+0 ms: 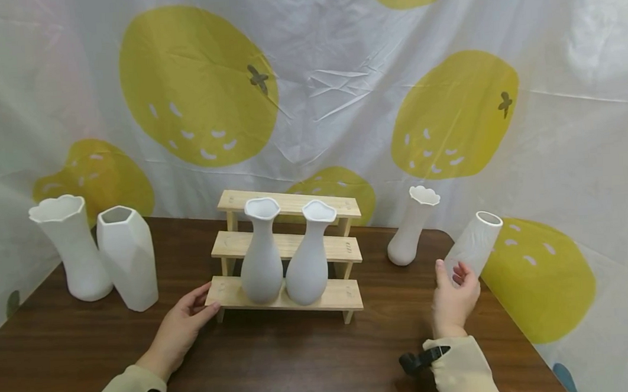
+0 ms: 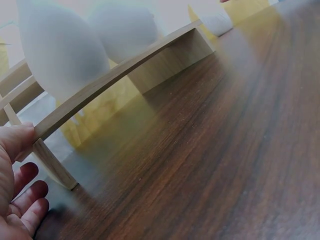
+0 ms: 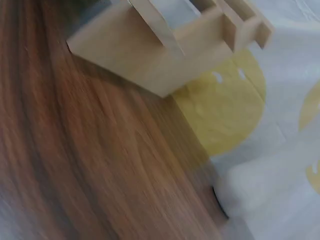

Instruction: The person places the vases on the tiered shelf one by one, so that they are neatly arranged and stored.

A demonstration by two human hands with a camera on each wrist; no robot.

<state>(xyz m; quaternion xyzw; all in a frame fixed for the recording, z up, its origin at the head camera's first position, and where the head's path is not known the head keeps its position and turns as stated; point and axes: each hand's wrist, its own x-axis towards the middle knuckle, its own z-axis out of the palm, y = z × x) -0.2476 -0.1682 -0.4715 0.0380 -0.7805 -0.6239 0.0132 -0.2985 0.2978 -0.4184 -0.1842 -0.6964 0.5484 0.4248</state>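
My left hand [image 1: 179,330] grips the left end of the bottom step of a three-tier wooden display stand [image 1: 346,293]. In the left wrist view its thumb [image 2: 20,137] presses the board's end, with the other fingers loosely bent below. Two grey-white narrow-necked vases [image 1: 261,264] [image 1: 307,267] with wavy rims stand side by side on that step. On the right, my right hand [image 1: 455,301] is in front of a white textured cylindrical vase [image 1: 476,241], overlapping its lower part. Its thumb points up and its fingers are loosely bent. The right wrist view shows no hand.
A slim white vase with a scalloped rim [image 1: 409,229] stands between the stand and the right hand. At the left are a flared scalloped vase [image 1: 74,250] and a faceted vase [image 1: 131,262]. A fruit-print curtain [image 1: 330,100] hangs behind the brown wooden table [image 1: 280,363].
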